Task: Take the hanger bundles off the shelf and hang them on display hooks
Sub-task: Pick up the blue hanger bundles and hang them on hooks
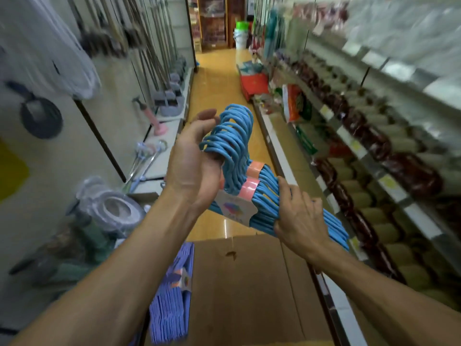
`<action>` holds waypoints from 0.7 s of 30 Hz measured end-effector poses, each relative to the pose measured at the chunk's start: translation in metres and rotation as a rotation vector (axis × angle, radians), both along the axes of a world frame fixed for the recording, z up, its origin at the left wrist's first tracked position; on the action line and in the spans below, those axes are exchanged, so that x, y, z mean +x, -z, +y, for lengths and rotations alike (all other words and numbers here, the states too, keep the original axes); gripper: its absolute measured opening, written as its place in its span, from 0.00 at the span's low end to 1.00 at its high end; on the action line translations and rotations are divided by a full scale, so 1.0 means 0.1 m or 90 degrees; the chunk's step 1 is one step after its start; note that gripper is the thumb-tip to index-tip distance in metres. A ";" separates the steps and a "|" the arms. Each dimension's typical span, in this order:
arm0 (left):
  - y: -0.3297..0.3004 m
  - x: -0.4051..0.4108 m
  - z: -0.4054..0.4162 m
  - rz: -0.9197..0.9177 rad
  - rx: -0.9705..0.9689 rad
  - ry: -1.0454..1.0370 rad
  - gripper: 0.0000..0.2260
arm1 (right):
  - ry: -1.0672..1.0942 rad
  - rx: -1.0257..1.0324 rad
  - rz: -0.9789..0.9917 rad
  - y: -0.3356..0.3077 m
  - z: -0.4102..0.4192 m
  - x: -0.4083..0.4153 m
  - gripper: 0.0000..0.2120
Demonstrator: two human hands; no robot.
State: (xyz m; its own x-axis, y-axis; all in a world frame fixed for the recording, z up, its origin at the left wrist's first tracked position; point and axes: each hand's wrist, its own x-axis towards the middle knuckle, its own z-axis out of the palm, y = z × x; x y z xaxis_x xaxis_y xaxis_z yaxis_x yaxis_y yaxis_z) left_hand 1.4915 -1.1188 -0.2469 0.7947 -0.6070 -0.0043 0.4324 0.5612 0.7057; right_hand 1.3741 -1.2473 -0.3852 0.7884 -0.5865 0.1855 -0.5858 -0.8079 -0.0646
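Observation:
A bundle of blue hangers bound with pink tape and a paper label is held up in the middle of the aisle. My left hand cups the bundle from the left near its curved hook ends. My right hand grips the hanger bodies from the right, fingers curled over them. A second bundle of purple hangers lies low at the left beside a cardboard box.
A large cardboard box stands right below my hands. Shelves of packaged goods line the right side. Mops, brooms and a pan hang on the left wall. Red boxes sit on the orange aisle floor ahead.

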 end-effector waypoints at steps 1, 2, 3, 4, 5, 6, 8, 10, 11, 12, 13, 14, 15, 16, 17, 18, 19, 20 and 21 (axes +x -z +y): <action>-0.24 -0.01 0.03 -0.040 0.015 0.015 0.07 | -0.005 0.002 -0.014 -0.23 0.01 -0.02 0.39; -0.47 -0.02 0.05 -0.084 0.041 0.024 0.07 | -0.008 0.006 -0.028 -0.46 0.02 -0.03 0.39; -0.69 -0.03 0.09 -0.126 0.074 0.030 0.08 | -0.008 0.015 -0.039 -0.67 0.04 -0.05 0.38; -0.88 -0.04 0.12 -0.153 0.101 0.040 0.10 | -0.009 0.023 -0.048 -0.87 0.07 -0.07 0.38; -1.06 -0.03 0.16 -0.169 0.115 0.054 0.12 | -0.011 0.028 -0.058 -1.07 0.10 -0.08 0.38; -1.23 -0.04 0.20 -0.172 0.119 0.066 0.14 | -0.012 0.031 -0.063 -1.25 0.14 -0.10 0.38; -1.47 -0.03 0.32 -0.166 0.113 0.079 0.18 | -0.014 0.033 -0.069 -1.55 0.19 -0.11 0.37; -1.65 -0.03 0.49 -0.153 0.092 0.076 0.23 | -0.027 0.022 -0.082 -1.79 0.25 -0.11 0.37; -1.72 -0.04 0.59 -0.143 0.090 0.068 0.25 | -0.031 0.023 -0.086 -1.90 0.29 -0.11 0.36; -1.77 -0.05 0.69 -0.130 0.096 0.057 0.26 | -0.033 0.033 -0.092 -2.01 0.32 -0.11 0.36; -1.80 -0.04 0.80 -0.122 0.107 0.039 0.25 | -0.035 0.047 -0.101 -2.11 0.35 -0.10 0.36; -1.81 -0.03 0.91 -0.120 0.121 0.015 0.20 | -0.037 0.058 -0.113 -2.20 0.38 -0.09 0.36; -1.82 -0.01 1.02 -0.117 0.144 -0.015 0.15 | -0.039 0.066 -0.126 -2.29 0.41 -0.09 0.36; -1.82 0.02 1.12 -0.108 0.169 -0.047 0.11 | -0.041 0.073 -0.140 -2.37 0.44 -0.08 0.35; -1.80 0.06 1.22 -0.096 0.193 -0.083 0.10 | -0.043 0.084 -0.156 -2.46 0.47 -0.07 0.35; -1.79 0.09 1.30 -0.075 0.211 -0.117 0.09 | -0.048 0.097 -0.175 -2.53 0.51 -0.06 0.35; -1.77 0.12 1.37 -0.054 0.228 -0.153 0.08 | -0.055 0.112 -0.196 -2.60 0.54 -0.05 0.35; -1.74 0.16 1.43 -0.031 0.245 -0.187 0.07 | -0.064 0.124 -0.218 -2.67 0.57 -0.04 0.35; -1.70 0.20 1.48 -0.010 0.262 -0.219 0.06 | -0.074 0.135 -0.238 -2.73 0.59 -0.03 0.34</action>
